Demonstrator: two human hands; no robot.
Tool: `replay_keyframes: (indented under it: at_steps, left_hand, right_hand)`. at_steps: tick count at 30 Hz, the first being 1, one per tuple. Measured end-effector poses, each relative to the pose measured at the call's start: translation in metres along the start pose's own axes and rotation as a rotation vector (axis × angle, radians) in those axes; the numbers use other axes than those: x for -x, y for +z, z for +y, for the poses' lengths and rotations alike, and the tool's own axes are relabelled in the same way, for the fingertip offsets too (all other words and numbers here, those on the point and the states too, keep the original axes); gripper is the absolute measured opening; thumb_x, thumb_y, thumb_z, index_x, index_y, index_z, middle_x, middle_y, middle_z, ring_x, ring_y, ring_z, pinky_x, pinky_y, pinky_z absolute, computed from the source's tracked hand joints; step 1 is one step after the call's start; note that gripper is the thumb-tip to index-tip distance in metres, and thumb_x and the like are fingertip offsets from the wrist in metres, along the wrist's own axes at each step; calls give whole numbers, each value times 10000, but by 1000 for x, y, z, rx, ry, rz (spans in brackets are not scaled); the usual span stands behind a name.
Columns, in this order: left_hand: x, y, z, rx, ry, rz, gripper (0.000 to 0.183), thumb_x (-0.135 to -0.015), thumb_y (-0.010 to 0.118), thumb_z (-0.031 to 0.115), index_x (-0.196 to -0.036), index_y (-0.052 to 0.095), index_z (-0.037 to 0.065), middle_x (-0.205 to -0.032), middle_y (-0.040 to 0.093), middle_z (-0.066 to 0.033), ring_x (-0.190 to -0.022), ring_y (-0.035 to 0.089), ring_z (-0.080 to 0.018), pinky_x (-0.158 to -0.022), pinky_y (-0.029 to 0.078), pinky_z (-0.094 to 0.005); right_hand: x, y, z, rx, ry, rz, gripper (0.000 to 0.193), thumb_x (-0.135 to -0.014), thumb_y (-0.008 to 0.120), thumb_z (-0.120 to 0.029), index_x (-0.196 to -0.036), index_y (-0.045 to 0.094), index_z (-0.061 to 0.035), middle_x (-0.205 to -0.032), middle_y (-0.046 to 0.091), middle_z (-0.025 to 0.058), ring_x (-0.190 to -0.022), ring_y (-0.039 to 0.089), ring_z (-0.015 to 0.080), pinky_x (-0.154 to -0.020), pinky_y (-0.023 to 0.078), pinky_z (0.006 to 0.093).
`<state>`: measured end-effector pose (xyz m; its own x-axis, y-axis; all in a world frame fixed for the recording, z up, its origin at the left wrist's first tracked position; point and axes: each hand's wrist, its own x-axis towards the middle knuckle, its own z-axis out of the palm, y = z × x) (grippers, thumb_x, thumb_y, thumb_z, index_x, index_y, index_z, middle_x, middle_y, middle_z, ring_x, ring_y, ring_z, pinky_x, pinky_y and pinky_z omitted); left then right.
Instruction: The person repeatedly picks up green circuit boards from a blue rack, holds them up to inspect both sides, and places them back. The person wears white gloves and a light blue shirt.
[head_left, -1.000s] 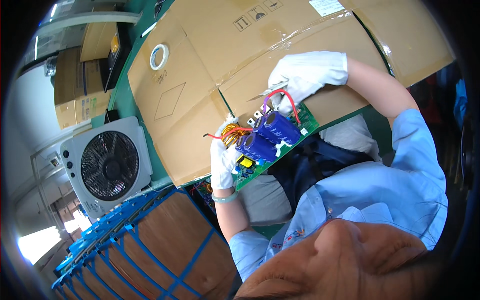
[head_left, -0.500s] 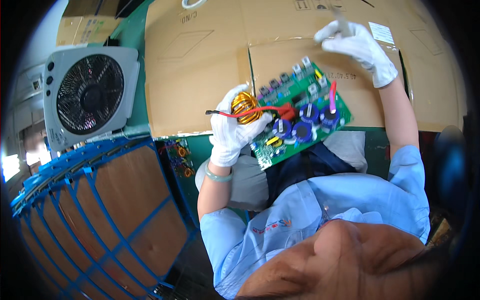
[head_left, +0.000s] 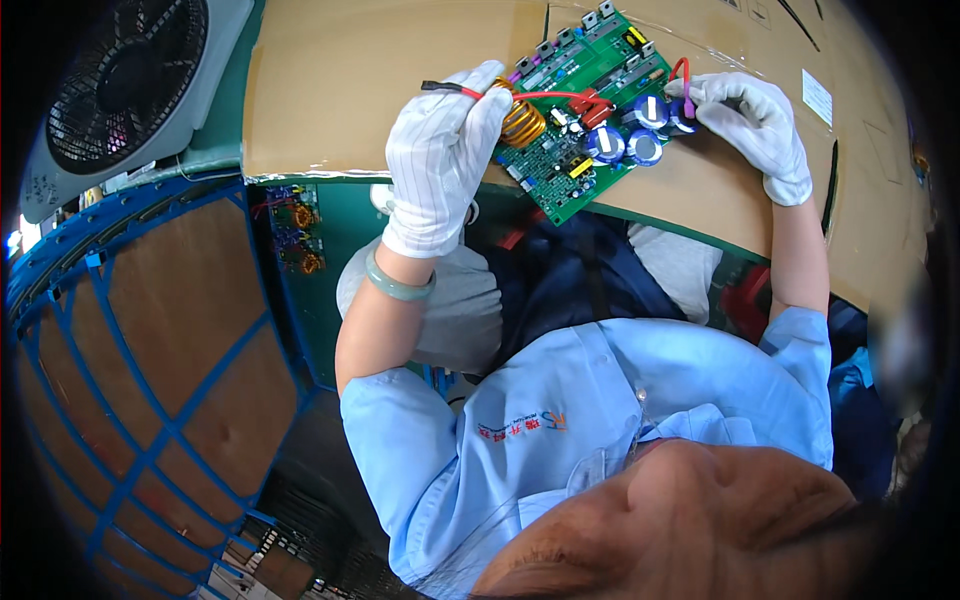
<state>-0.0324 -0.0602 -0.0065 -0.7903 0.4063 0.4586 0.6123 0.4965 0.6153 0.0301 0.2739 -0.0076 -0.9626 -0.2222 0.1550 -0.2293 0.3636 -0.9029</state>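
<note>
A green circuit board (head_left: 520, 165) is tilted over the near edge of the cardboard. It carries a copper-wound coil (head_left: 522, 124), several blue cylindrical capacitors (head_left: 606, 145) and a row of upright transistors. My left hand (head_left: 440, 160), in a white glove, is closed beside the coil, its fingertips pinching a red wire (head_left: 560, 96) with a black end. At the board's right side, my gloved right hand (head_left: 755, 130) has its fingertips together on a short red wire with a purple sleeve (head_left: 688, 106), next to a capacitor. Whether they also touch the board is hidden.
Flattened cardboard (head_left: 380, 110) covers the green work surface. A grey box fan (head_left: 120, 80) stands at the far left above a blue metal frame (head_left: 170, 425) with brown panels. More boards with coils (head_left: 300, 230) lie left of my lap.
My right hand has come down from the upper cardboard to the purple-sleeved wire; the blurred grey item it held is out of sight. My left fingers moved from the coil to the black-ended wire.
</note>
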Motion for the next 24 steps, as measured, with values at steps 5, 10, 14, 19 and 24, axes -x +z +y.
replay_keyframes:
  at_steps: [5, 10, 14, 19, 24]
  left_hand:
    - [-4, -7, 0, 22, 138, -9, 95, -884, 645, 39, -894, 698, -38, -950, 727, -125, -834, 677, -226, -795, 507, -300]
    - [4, -9, -4, -28, 165, 23, 58, -857, 676, 27, -883, 688, -23, -956, 726, -121, -857, 683, -235, -787, 514, -305]
    - [4, -3, -17, -2, 238, 91, 92, -803, 736, 74, -839, 692, 1, -871, 714, -120, -775, 668, -257, -729, 517, -332]
    - [3, -2, -18, -30, 283, 100, 107, -785, 755, 94, -828, 698, 15, -829, 708, -117, -740, 663, -266, -709, 515, -343]
    - [1, -5, -14, -1, 293, 95, 102, -789, 751, 87, -834, 693, 16, -835, 710, -114, -741, 662, -262, -716, 511, -339]
  right_hand:
    - [1, 3, 3, 13, -10, -9, 214, -757, 781, -27, -943, 677, -11, -965, 704, 82, -928, 673, 183, -852, 531, 309]
    - [1, 4, 4, -133, 112, -39, 224, -799, 730, 16, -1016, 678, -3, -1058, 700, 87, -957, 654, 152, -866, 525, 296]
    - [3, 2, 7, -158, 147, -14, 193, -822, 709, 2, -1013, 681, -3, -1055, 696, 73, -968, 646, 145, -863, 519, 288]
    - [4, 2, 6, -103, 159, -1, 170, -828, 717, -27, -997, 700, -19, -1014, 689, 37, -922, 635, 118, -844, 513, 271]
    - [4, 2, 6, -56, 139, 3, 173, -829, 722, -41, -999, 700, -17, -970, 683, 34, -906, 636, 121, -835, 512, 265]
